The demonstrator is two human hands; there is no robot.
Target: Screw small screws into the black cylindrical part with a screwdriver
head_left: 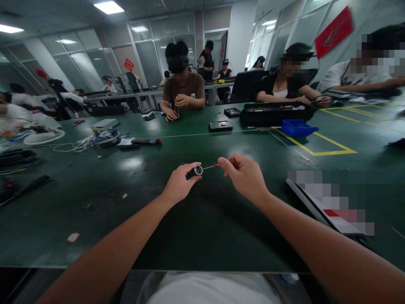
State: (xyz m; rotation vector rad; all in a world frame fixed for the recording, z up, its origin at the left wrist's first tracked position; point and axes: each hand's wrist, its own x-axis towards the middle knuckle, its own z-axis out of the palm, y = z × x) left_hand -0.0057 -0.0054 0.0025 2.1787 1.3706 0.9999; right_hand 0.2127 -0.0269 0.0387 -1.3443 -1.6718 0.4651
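Observation:
My left hand (pixel 182 182) is wrapped round a small black cylindrical part (pixel 198 170) with a pale ring at its open end, which faces me and slightly right. My right hand (pixel 245 175) pinches the red handle of a thin screwdriver (pixel 209 167). Its metal shaft points left, and the tip is at the ring of the black part; whether it touches inside is too small to tell. Both hands are above the middle of the green table (pixel 202 236).
A blue tray (pixel 297 128) and an opened black device (pixel 275 114) lie far right, near a hard drive (pixel 220 126). Bundled cables (pixel 106 137) and a dark tool (pixel 147 142) are at left. Papers (pixel 325 207) lie at right. Several people sit around.

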